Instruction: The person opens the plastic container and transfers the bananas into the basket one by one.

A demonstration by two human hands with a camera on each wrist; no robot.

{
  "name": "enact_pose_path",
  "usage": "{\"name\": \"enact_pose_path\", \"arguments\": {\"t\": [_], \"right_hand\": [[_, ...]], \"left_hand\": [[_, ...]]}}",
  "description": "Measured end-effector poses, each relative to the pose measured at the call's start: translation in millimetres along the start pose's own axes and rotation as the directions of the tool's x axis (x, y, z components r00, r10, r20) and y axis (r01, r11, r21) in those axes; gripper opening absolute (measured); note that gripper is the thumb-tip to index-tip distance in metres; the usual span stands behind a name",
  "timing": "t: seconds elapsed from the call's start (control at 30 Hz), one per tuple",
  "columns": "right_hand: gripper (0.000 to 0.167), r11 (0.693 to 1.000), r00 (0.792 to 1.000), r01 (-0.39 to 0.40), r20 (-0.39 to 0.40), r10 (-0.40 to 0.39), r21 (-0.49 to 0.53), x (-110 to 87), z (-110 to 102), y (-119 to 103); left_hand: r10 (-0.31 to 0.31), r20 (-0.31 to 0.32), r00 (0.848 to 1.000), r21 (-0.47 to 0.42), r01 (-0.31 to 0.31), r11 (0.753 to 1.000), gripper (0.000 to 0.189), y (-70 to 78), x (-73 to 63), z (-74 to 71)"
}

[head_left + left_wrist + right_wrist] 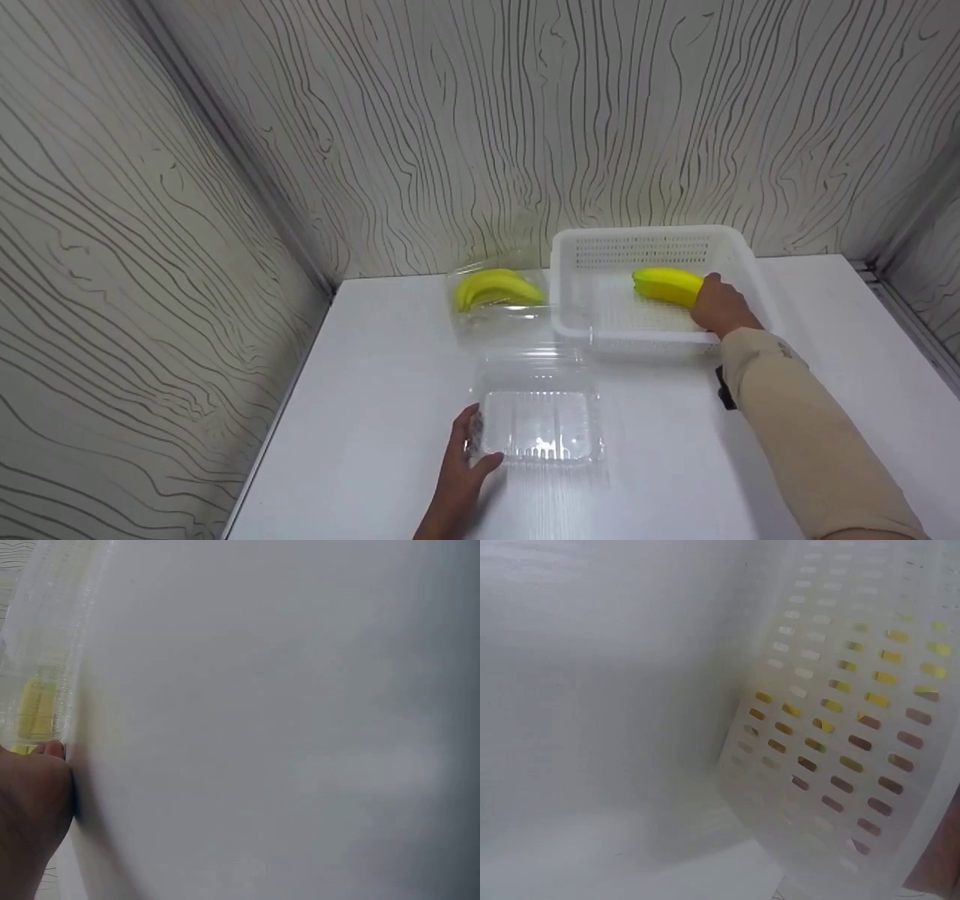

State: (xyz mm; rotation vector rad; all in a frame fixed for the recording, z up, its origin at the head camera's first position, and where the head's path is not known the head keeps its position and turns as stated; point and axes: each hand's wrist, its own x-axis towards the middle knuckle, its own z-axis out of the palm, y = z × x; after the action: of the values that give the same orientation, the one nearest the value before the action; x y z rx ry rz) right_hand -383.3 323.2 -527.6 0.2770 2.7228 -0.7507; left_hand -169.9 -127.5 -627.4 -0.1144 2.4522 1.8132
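Observation:
Inside the white basket [652, 343], my right hand [721, 306] grips a yellow banana [667, 285] by its right end. In the right wrist view the basket's slotted wall [825, 690] hides most of that hand; yellow shows through the slots. Lower down, my left hand [461, 457] holds the left front corner of a clear plastic box [540, 424], its thumb at the front edge and its fingers along the left side. Nothing lies in that box. The left wrist view shows the left hand [34, 799] against the clear plastic edge.
A second clear plastic box [517, 313] with yellow bananas [496, 288] in it stands left of the basket, near the back wall [450, 135]. All of this rests on a white table [375, 390]. A patterned panel [112, 300] bounds the left side.

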Motion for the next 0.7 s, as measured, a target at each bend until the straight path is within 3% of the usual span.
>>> {"name": "enact_pose_path", "arguments": {"t": [0.2, 0.4, 0.57, 0.7], "right_hand": [[0.071, 1.0, 1.0, -0.009, 0.0, 0.009, 0.022, -2.2, 0.0, 1.2], [0.09, 0.999, 0.999, 0.033, -0.029, -0.033, -0.012, -15.3, -7.8, -0.8], [0.092, 0.994, 0.988, 0.077, -0.132, -0.086, -0.074, -29.5, -15.1, -12.8], [0.083, 0.987, 0.957, 0.127, -0.248, -0.149, -0.102, -39.0, -15.4, -22.2]], "left_hand": [[0.01, 0.003, 1.0, -0.004, -0.01, 1.0, 0.09, 0.4, 0.1, -0.2], [-0.022, 0.019, 1.0, -0.003, 0.022, 1.0, 0.091, 1.7, 1.8, 0.3], [-0.035, 0.005, 0.999, 0.015, 0.035, 0.999, 0.091, 2.2, 2.9, 0.2], [-0.021, 0.0, 1.0, 0.02, 0.021, 1.0, 0.091, 3.2, 1.9, 0.7]]}}
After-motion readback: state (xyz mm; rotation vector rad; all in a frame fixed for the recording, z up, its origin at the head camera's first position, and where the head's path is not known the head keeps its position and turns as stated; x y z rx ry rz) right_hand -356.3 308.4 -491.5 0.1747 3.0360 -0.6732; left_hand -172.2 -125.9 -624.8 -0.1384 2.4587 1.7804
